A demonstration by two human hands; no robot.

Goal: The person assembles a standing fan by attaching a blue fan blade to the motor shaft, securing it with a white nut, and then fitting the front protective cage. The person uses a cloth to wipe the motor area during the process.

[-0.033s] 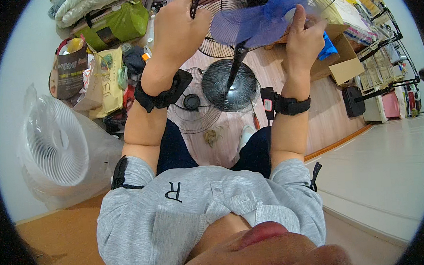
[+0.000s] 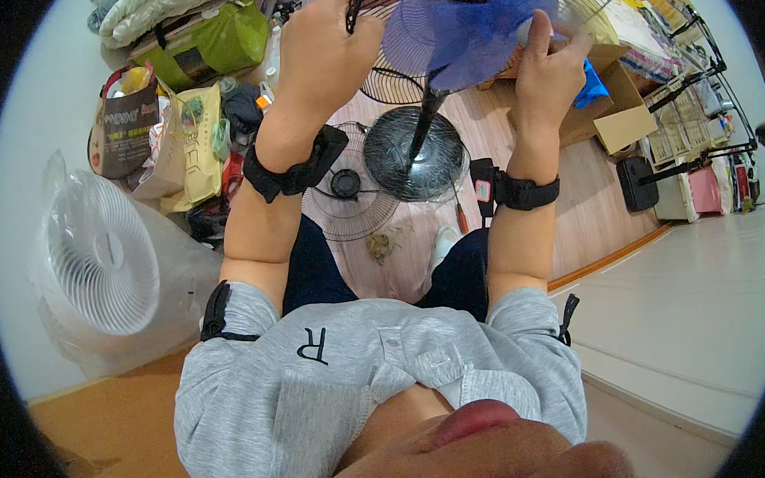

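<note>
A standing fan with translucent blue fan blades (image 2: pixel 441 37) is at the top of the view. Its black wire rear grille (image 2: pixel 392 84) spreads behind the blades, and a black pole (image 2: pixel 426 120) runs down to a round, plastic-wrapped base (image 2: pixel 408 155). My left hand (image 2: pixel 331 55) is closed on the grille's left rim, fingertips partly hidden. At the hub of the blades my right hand (image 2: pixel 551 74) is closed, thumb upward against the blade's centre; what lies under the other fingers is hidden. A loose round wire grille (image 2: pixel 355 219) lies on the floor left of the base.
A red-handled screwdriver (image 2: pixel 462 218) and a tan tuft (image 2: pixel 383 246) are on the floor near my feet. A plastic-wrapped white fan (image 2: pixel 106 253) stands at left, below bags and a green case (image 2: pixel 208 45). An open cardboard box (image 2: pixel 623 127) and black stand (image 2: pixel 639 182) are at right.
The blue blades have turned slightly and sit a little differently against the grille. Both hands stay almost in place.
</note>
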